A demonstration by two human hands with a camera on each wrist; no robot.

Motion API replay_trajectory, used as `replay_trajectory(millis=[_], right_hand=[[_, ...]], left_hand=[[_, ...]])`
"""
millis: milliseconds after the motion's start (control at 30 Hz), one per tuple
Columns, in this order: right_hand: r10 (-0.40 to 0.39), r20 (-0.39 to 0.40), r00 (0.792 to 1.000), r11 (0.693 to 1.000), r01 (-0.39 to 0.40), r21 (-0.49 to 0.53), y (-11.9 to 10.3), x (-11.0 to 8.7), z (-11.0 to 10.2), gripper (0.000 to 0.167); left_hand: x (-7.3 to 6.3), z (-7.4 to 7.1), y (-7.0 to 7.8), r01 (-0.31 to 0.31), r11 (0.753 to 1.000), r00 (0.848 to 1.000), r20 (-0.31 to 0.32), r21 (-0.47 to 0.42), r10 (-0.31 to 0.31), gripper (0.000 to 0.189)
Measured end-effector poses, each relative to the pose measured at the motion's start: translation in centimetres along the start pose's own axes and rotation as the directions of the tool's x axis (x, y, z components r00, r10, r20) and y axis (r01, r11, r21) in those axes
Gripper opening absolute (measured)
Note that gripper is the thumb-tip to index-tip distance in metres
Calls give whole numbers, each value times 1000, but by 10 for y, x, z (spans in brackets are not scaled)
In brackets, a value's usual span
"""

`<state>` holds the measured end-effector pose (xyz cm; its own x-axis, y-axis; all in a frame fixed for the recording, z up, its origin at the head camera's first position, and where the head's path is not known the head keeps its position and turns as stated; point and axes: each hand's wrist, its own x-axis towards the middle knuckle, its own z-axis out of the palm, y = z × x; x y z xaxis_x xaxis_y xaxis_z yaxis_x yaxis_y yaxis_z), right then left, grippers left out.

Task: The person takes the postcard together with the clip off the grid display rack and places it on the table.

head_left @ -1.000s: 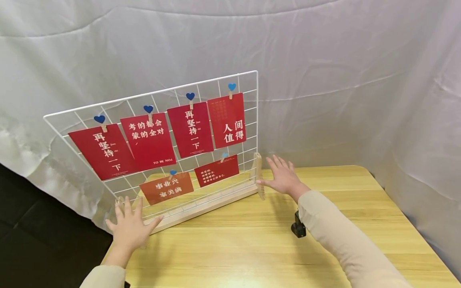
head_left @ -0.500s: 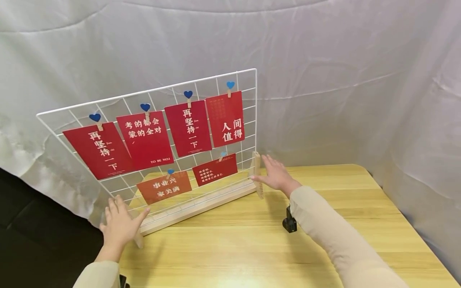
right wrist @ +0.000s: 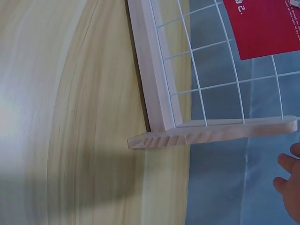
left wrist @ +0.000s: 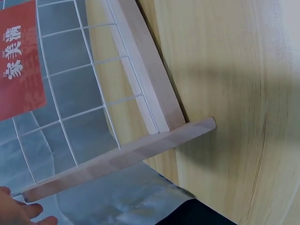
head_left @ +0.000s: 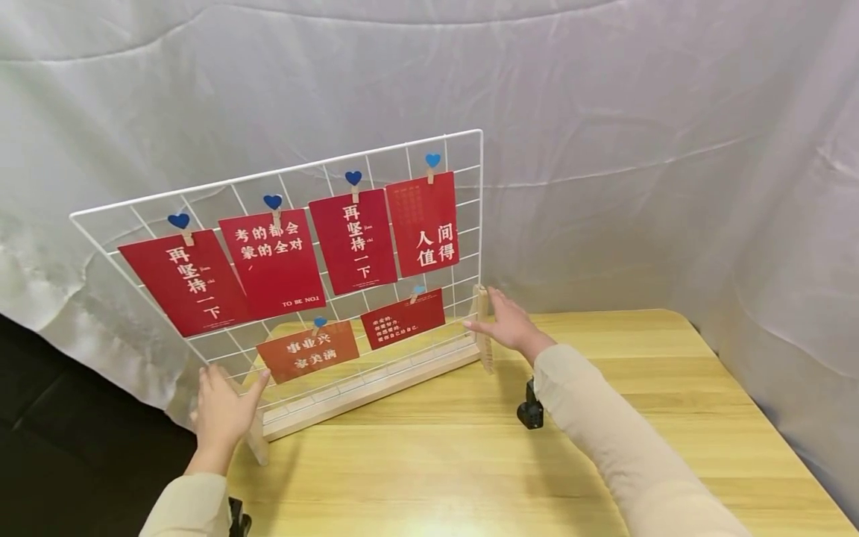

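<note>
A white wire grid rack (head_left: 275, 183) stands on a wooden base bar (head_left: 376, 390), with a wooden foot at each end. Red cards (head_left: 359, 242) hang on it from clips with blue hearts (head_left: 353, 178). My left hand (head_left: 224, 412) is at the left foot (head_left: 257, 441), fingers extended and thumb towards the grid. In the left wrist view, those fingers (left wrist: 33, 211) lie close to the foot's upper end; contact is hard to tell. My right hand (head_left: 513, 327) is beside the right foot (head_left: 483, 339). The right wrist view shows a small gap between its fingers (right wrist: 287, 164) and that foot.
The rack stands on a wood-grain table (head_left: 429, 477) with a rounded far right corner. Grey curtain cloth (head_left: 604, 186) hangs behind and to the right. Something black (head_left: 74, 440) lies beyond the left edge. Black wrist devices (head_left: 530, 412) sit under the forearms.
My left hand has shifted left, from in front of the grid's lower corner to the left foot. The right hand has moved slightly left, closer to the right foot. The rack looks unmoved.
</note>
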<state>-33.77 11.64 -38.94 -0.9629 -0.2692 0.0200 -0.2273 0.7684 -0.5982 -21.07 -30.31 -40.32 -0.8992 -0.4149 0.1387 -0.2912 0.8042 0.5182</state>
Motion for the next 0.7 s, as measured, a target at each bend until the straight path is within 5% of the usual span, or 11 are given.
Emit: replay_trajectory(millis=[233,700], right_hand=[[5,7,1000,997,-5,75,-4,6,5,90],[20,15,1000,997,-21,78,-4,12,10,95]], left_hand=[[1,0,-2,19,993,999,-46,-114,-25,90],[0,2,-7,-57,992,998,-37,-115,53,90]])
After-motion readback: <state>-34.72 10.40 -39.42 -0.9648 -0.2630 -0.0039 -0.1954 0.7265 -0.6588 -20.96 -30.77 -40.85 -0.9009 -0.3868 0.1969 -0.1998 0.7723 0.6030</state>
